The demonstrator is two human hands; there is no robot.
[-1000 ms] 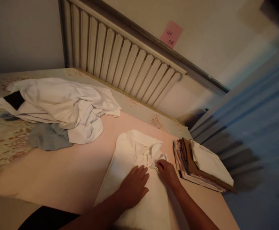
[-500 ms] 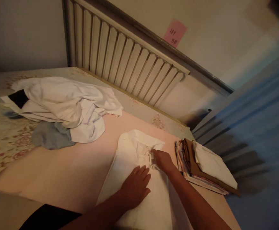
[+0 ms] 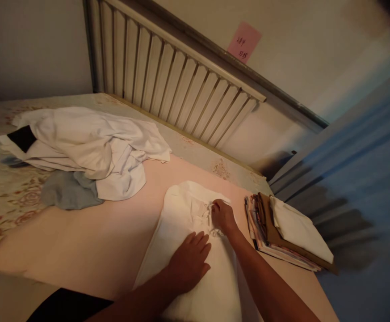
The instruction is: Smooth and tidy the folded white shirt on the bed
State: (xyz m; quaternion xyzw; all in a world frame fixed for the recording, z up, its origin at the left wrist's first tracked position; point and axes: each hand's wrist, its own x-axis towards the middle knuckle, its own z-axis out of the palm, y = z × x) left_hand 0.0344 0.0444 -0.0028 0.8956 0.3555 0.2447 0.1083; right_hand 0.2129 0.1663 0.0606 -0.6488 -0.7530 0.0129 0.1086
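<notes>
A white garment (image 3: 195, 264) lies spread lengthwise in front of me, with a bunched, gathered part near its far end. My left hand (image 3: 190, 259) rests flat on it, fingers stretched out just below the gathers. Beside them, at the upper right, my right hand (image 3: 223, 217) is closed, its thumb and fingers pinching the edge of the gathered white fabric. The fingertips of this hand are partly hidden, and I cannot tell which part of the garment the gathers are.
A loose heap of white clothes (image 3: 90, 138) with a grey piece (image 3: 69, 190) lies at the left. On the right stands a folded clothes stack (image 3: 302, 228). Behind are a slatted headboard (image 3: 168, 76) and a blue curtain (image 3: 358, 188). A pink sheet (image 3: 90, 241) covers the bed.
My right hand has moved slightly up and away from me along the gathered fabric. The left hand stays flat in the same place.
</notes>
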